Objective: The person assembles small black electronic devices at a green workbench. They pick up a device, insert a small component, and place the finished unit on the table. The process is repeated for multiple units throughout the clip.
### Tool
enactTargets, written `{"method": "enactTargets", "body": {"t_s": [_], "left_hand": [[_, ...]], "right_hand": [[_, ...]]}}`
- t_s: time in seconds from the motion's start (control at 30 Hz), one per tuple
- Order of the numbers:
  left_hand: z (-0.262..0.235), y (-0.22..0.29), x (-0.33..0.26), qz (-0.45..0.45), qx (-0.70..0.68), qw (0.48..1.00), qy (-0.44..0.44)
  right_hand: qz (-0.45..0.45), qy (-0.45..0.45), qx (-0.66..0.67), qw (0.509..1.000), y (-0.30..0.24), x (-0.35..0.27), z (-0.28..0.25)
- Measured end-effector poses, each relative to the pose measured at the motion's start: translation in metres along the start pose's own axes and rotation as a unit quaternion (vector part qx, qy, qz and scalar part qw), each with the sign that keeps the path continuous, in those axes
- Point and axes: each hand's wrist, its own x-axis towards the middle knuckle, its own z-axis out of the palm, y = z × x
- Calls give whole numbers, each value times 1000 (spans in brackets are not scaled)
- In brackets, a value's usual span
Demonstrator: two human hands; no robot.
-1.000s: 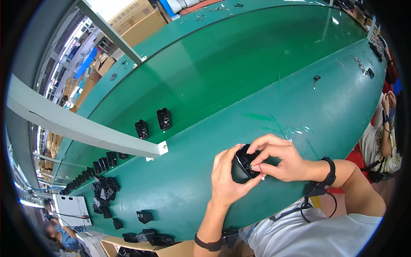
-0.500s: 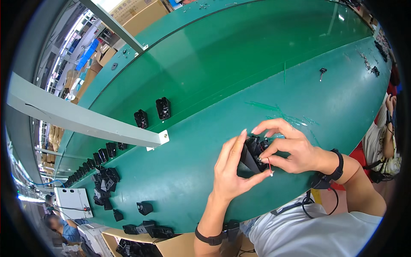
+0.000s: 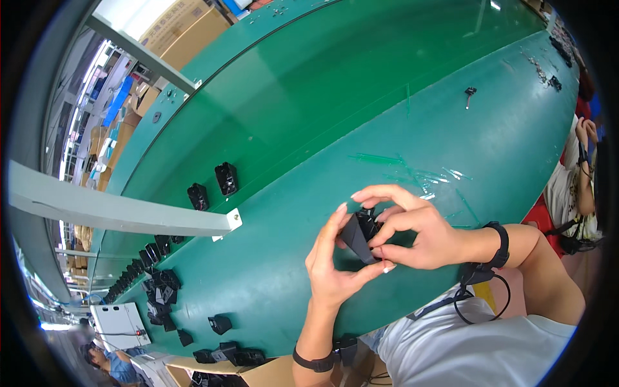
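Note:
A black plastic housing [image 3: 358, 240] is tilted up above the green bench, its open side facing right. My left hand [image 3: 330, 271] grips it from the left, with the thumb along its lower edge and the fingers at its top. My right hand [image 3: 422, 233] reaches to the open side, thumb and forefinger pinched together at the black parts inside. A short red wire [image 3: 382, 254] shows at the right fingertips, beside my left thumb. What the right fingers pinch is mostly covered by them.
Thin clear strips [image 3: 412, 173] lie scattered beyond my hands. Two black housings [image 3: 226, 179] sit on the green belt behind a pale metal post [image 3: 129, 209]. More housings [image 3: 161, 290] are piled at left, above a cardboard box [image 3: 274, 366]. A co-worker's arm [image 3: 585, 187] is at far right.
The view has shifted slightly. The housing has turned, showing more of its flat outer side, and my right fingers have moved closer against it. Less of the red wire shows.

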Motion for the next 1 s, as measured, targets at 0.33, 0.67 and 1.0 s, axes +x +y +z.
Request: {"method": "enactTargets", "body": {"t_s": [0.33, 0.67, 1.0], "left_hand": [[7, -1, 4, 64, 35, 996, 47], [15, 6, 0, 57, 54, 993, 89], [-10, 13, -2, 29, 52, 993, 103]], "right_hand": [[175, -30, 253, 951, 21, -8, 5], [199, -58, 315, 926, 29, -9, 1], [220, -73, 426, 874, 6, -7, 10]]}}
